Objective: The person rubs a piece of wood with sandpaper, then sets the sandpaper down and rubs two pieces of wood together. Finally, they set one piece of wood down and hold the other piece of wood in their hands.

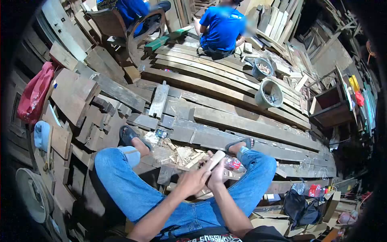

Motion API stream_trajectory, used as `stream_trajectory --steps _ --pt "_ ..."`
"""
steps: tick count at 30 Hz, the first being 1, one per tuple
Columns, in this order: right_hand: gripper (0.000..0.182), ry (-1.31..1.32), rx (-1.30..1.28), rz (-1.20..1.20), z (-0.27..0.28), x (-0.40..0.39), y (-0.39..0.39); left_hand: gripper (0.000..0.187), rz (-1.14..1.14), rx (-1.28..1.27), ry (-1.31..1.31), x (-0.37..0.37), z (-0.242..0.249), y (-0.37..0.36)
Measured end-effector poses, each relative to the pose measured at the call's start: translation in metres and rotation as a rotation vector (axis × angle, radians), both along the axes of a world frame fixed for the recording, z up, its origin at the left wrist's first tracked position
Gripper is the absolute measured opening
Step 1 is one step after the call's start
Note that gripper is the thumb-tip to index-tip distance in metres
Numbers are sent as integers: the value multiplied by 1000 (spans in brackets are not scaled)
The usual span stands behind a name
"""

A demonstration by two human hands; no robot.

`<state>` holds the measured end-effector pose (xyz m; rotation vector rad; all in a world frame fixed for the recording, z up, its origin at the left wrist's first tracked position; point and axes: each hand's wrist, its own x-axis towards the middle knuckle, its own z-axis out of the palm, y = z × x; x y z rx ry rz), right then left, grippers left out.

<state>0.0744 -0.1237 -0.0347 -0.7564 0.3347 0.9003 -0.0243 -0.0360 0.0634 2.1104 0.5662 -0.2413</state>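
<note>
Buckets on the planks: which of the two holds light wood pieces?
The farther bucket, nearer the person in blue: pale wooden bits fill it. The closer bucket is tipped toward the camera, and its inside looks dark.

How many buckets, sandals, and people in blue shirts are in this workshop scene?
Buckets: 2, a nearer one and a farther one.
Sandals: 2, a left sandal and a right sandal.
People in blue shirts: 2, one seated person and one other person.
Total: 6
</note>
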Motion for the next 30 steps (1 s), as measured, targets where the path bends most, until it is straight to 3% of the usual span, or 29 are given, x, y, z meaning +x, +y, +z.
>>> stream_trajectory --steps 2,3,5,6,9,11,12,13,15,16,17,19,20,23,24,27,30 --pt "82 28 -71 -48 31 22 6 55 -22 -26 -8 -5 8 -7" --pt "80 59 96 -131 17 32 6 55 1 -36 -75 -8 -1 -9" --pt "82 2 -56 -21 25 23 4 56 49 -53 -228 -7 -22 -8" --pt "83 -50 -123 18 15 12 5 55 19 -12 -61 -1 5 1" --pt "87 -60 -178 149 1 2 7 54 104 -18 -159 -3 -17 0" --pt "89 -18 -85 59 6 24 12 57 111 39 -177 -10 -8 -15" --pt "91 -24 19 24 7 34 12 58 58 40 -26 -9 14 -16" --pt "93 51 -17 -52 14 35 15 58 68 44 -35 -8 15 -13" --pt "91 -94 -125 123 -3 22 8 57 82 48 -62 -4 12 -6" --pt "92 -129 -310 18 -11 6 18 54 101 55 -16 -1 3 -2" --pt "95 -153 -188 211 -14 -4 9 53 129 46 -97 -2 -5 -1" --pt "99 -109 -128 211 2 -1 7 53 152 34 -71 -4 -3 -7" --pt "103 79 -40 154 10 10 8 53 129 33 -70 -6 5 -10" --pt "105 39 -96 12 21 26 16 55 80 36 -25 -7 9 -15" --pt "102 58 19 74 4 24 6 55 96 40 -9 -4 6 -12" --pt "98 -42 -120 197 2 -9 6 55 136 122 -65 1 -15 -7" --pt "97 -17 -33 153 -15 18 6 54 128 168 -15 -1 -11 -12"
